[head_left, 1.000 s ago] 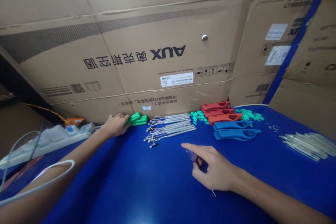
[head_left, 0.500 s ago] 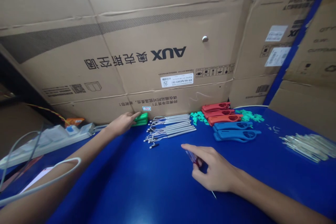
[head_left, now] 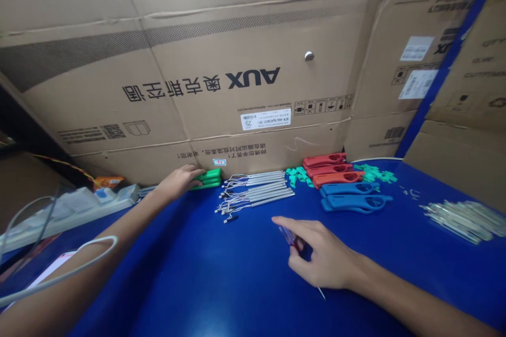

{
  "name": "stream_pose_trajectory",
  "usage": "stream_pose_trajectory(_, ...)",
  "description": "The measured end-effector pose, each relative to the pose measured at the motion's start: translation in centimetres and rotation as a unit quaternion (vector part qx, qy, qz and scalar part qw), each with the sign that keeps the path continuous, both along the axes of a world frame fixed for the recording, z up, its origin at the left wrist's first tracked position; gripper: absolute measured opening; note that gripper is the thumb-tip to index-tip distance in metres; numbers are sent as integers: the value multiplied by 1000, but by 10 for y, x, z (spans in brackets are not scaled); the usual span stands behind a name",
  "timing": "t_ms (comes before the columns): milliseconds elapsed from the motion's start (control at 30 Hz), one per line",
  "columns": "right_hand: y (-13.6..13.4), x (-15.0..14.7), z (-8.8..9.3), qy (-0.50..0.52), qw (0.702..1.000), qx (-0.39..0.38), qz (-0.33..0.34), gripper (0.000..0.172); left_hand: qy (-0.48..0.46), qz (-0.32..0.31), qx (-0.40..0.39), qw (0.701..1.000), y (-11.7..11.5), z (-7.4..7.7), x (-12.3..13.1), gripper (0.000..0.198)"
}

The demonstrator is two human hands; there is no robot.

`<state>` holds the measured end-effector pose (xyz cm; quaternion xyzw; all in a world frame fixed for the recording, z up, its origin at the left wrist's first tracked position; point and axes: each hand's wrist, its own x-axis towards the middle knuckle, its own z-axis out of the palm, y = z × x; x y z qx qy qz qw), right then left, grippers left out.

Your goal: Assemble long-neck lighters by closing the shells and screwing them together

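At the back of the blue table, my left hand (head_left: 178,180) has its curled fingers at the left end of a small stack of green plastic casings (head_left: 209,179); its fingertips are partly hidden. My right hand (head_left: 322,253) is closed around a screwdriver (head_left: 291,238) with a clear and red handle, low over the table's middle. The thin metal shaft points down towards the front, below the palm. Between the hands and further back lies a row of silver rods (head_left: 269,192) with thin white wires and small connectors at their left ends.
Red casings (head_left: 324,159) and blue casings (head_left: 356,203) lie at the back right, beside small green pieces (head_left: 375,174). Clear thin strips (head_left: 462,218) are piled far right. A power strip (head_left: 79,208) and a white cable (head_left: 95,242) are at left. Cardboard (head_left: 237,42) walls the back.
My left hand has drawn back slightly to the left, so more of the green casings shows. My right hand keeps the screwdriver in nearly the same place.
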<state>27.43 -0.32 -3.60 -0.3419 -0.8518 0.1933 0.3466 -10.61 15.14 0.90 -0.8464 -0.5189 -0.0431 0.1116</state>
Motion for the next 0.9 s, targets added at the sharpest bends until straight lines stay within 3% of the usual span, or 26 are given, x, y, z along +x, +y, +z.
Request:
stream_pose_trajectory(500,-1,0,0,6,1000,15,7,60,31,13,-1,999,2,-4,-7,47)
stream_pose_trajectory(900,-1,-2,0,-2,1000,21,7,60,5,-13,24,1000,-1,-4,-14,35)
